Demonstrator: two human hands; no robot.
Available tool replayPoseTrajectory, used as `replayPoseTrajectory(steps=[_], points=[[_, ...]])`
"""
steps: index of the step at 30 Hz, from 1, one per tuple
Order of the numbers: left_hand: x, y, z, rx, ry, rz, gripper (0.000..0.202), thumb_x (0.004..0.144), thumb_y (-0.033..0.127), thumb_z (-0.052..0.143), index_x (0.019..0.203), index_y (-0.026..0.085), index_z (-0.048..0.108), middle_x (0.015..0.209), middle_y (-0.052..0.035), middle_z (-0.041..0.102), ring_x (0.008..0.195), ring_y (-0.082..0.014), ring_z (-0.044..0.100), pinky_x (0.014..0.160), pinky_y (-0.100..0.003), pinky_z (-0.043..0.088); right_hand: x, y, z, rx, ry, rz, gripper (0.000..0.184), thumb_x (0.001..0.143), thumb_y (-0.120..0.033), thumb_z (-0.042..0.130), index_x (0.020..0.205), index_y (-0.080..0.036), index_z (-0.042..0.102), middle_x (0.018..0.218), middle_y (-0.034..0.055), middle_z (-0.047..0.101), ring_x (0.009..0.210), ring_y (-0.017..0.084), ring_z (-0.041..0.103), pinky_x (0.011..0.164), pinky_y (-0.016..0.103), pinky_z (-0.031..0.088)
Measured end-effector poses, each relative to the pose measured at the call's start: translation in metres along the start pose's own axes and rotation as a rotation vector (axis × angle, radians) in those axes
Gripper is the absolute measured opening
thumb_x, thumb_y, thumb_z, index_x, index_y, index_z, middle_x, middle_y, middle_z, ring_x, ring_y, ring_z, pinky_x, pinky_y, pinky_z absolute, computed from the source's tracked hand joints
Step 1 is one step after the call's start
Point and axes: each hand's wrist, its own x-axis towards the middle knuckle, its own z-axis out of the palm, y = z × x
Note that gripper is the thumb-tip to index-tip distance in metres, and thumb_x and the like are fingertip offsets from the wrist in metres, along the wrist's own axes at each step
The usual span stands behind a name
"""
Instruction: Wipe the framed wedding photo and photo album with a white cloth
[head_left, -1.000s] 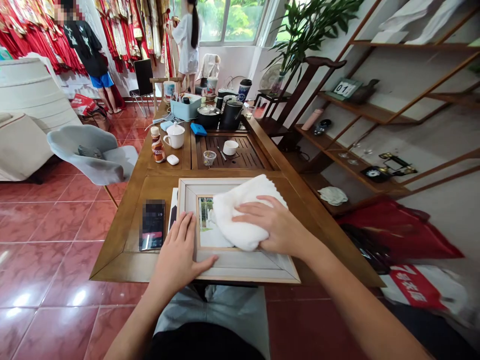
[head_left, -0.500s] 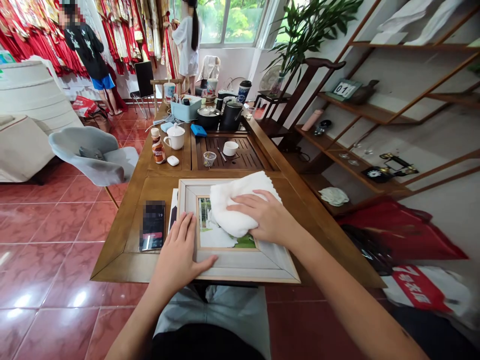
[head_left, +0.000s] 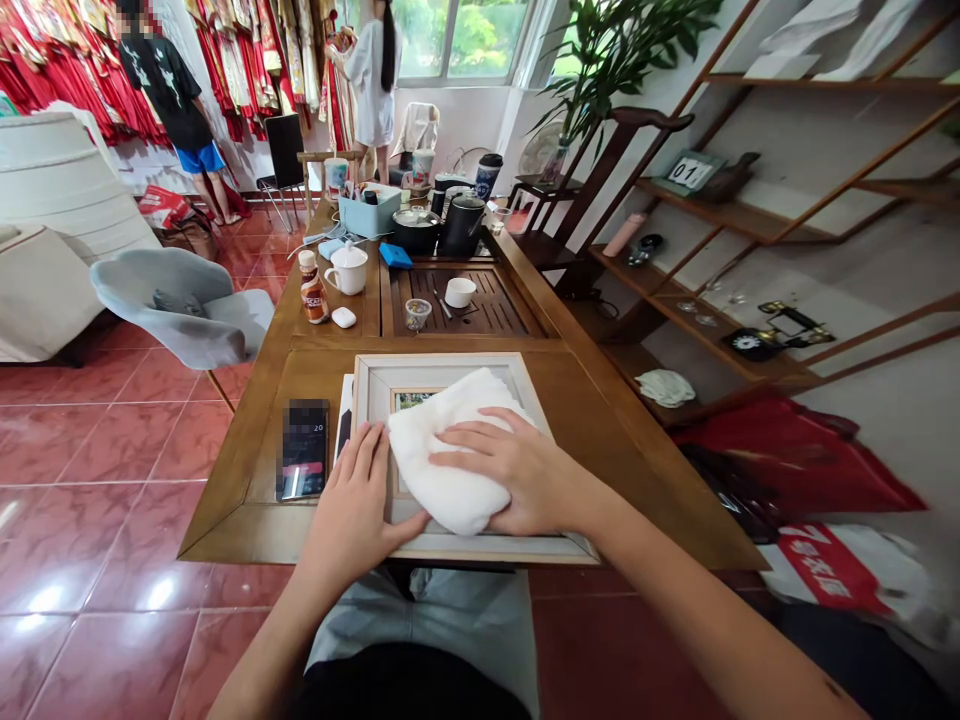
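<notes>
A picture frame (head_left: 525, 378) with a wide pale border lies flat near the table's front edge. My left hand (head_left: 364, 495) rests spread on its left side, fingers stretched out and thumb on the lower border. Under my right hand (head_left: 517, 470) is a folded white cloth (head_left: 442, 440), pressed onto the frame with the fingers curved over it. The cloth hides most of the picture; only a small strip (head_left: 411, 400) at its upper left shows. Left of the frame lies a phone (head_left: 304, 450).
Behind the frame are a bottle (head_left: 313, 288), a lidded white mug (head_left: 349, 270), a white case (head_left: 343, 318) and a tea tray (head_left: 495, 315) holding a white cup (head_left: 460, 292). A grey chair (head_left: 180, 305) stands left, wooden shelves (head_left: 742, 220) right. Two people are at the back.
My right hand has moved the cloth left and toward me, from the picture's upper right over its middle and lower border. My left hand stays in place on the frame.
</notes>
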Motion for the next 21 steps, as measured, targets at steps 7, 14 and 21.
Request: replayPoseTrajectory(steps=[7, 14, 21], points=[[0.0, -0.002, 0.001, 0.01, -0.005, 0.005, 0.1, 0.088, 0.072, 0.058, 0.159, 0.011, 0.025, 0.164, -0.0206, 0.035, 0.155, -0.0354, 0.026, 0.124, -0.051, 0.031, 0.014, 0.023, 0.001, -0.148, 0.092, 0.144, 0.062, 0.079, -0.031, 0.069, 0.14, -0.022, 0.06, 0.143, 0.0156, 0.062, 0.127, 0.033, 0.057, 0.11, 0.054, 0.031], [0.0, 0.001, -0.001, 0.009, -0.004, 0.003, 0.092, 0.088, 0.063, 0.062, 0.156, 0.011, 0.03, 0.163, -0.0206, 0.037, 0.155, -0.0358, 0.026, 0.124, -0.051, 0.031, 0.008, 0.006, 0.005, -0.035, 0.017, 0.004, 0.061, 0.08, -0.03, 0.068, 0.14, -0.026, 0.06, 0.144, 0.0126, 0.061, 0.131, 0.032, 0.056, 0.113, 0.057, 0.026], [0.0, -0.001, -0.001, 0.004, 0.004, 0.009, 0.097, 0.087, 0.069, 0.061, 0.159, 0.012, 0.027, 0.163, -0.0198, 0.037, 0.154, -0.036, 0.029, 0.123, -0.051, 0.032, 0.003, 0.011, 0.006, -0.143, 0.071, 0.074, 0.06, 0.082, -0.027, 0.068, 0.141, -0.024, 0.059, 0.144, 0.0144, 0.061, 0.13, 0.031, 0.057, 0.112, 0.053, 0.032]])
